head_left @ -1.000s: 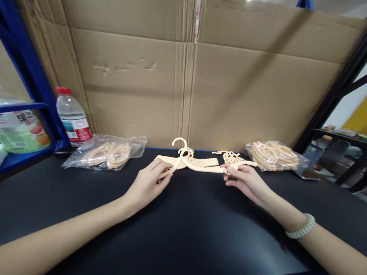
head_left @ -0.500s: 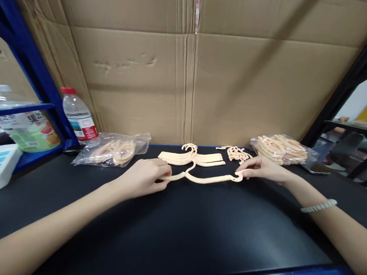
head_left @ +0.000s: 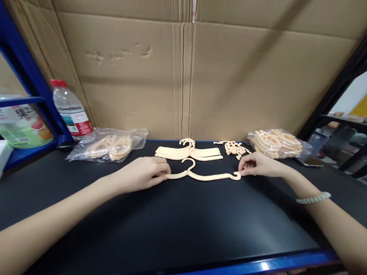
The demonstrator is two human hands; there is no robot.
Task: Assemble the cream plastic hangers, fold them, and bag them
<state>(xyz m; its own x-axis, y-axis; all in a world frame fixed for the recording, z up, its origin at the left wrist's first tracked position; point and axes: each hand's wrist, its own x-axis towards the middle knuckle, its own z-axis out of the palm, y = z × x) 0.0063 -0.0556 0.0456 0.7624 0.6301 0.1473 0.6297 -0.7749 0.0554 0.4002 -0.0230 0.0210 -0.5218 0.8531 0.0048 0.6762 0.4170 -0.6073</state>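
A cream plastic clothes hanger point(head_left: 209, 177) lies across the black table in front of me, its hook pointing away. My left hand point(head_left: 145, 172) is closed on the hanger's left arm, with the fingers covering that end. At the other end sits a small cream hook piece point(head_left: 236, 177), which meets the tip of the hanger's right arm. My right hand point(head_left: 259, 163) pinches this piece between thumb and fingers. Just behind lies a stack of matching hangers point(head_left: 205, 154), hooks also pointing away. To the stack's right is a loose pile of small hook pieces point(head_left: 233, 148).
Clear bags of cream plastic parts lie at the back left point(head_left: 108, 146) and back right point(head_left: 276, 143). A red-capped water bottle point(head_left: 71, 110) leans by the blue frame point(head_left: 20, 53). A flat dark device point(head_left: 309, 162) rests beside the right bag. Cardboard point(head_left: 224, 73) walls the back.
The hanger's hook has tipped from overlapping the stack to standing in front of it. Both hands keep their hold at the two ends. The whole view has shifted slightly.
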